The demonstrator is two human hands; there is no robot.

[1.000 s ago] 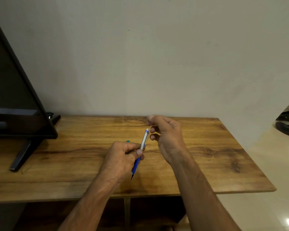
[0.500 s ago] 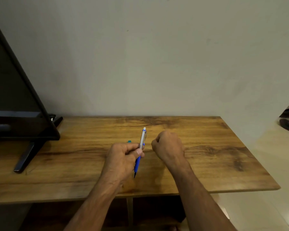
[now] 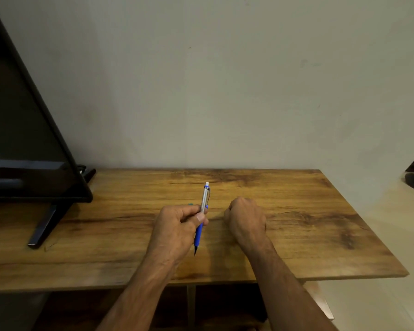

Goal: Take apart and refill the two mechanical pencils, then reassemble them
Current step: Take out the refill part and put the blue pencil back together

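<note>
**Mechanical pencil** [image 3: 204, 199], blue and silver: pinched at mid-barrel by the left grip [image 3: 177, 225], above the table [image 3: 320, 223]. The long axis runs away from the person, white eraser end toward the wall, tip nearest the person.
**Right grip** [image 3: 246, 218]: just right of the barrel, fingers curled under; contents cannot be told.
**Teal object** [image 3: 190, 204]: mostly hidden behind the left grip.
**Television** [image 3: 22, 139]: well apart, on the left.
</note>
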